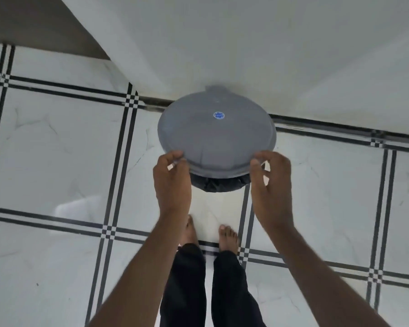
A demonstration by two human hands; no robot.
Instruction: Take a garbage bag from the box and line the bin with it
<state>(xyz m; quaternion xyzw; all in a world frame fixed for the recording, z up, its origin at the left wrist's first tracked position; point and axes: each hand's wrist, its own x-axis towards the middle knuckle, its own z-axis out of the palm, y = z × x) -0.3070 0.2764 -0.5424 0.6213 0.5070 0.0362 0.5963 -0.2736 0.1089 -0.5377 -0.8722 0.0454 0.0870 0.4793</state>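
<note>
A round grey bin lid (216,133) with a small blue sticker (219,115) covers the bin, which stands on the floor against the white wall. Below the lid's near edge a strip of black garbage bag (219,184) shows, wrapped over the bin's rim. My left hand (172,178) pinches the lid's near left edge, thumb on top. My right hand (270,182) grips the lid's near right edge the same way. The bin's body is hidden under the lid. No box is in view.
White marble floor tiles (57,142) with black grid lines spread all around. A white wall (246,43) rises right behind the bin. My bare feet (227,239) and black trouser legs stand just in front of the bin.
</note>
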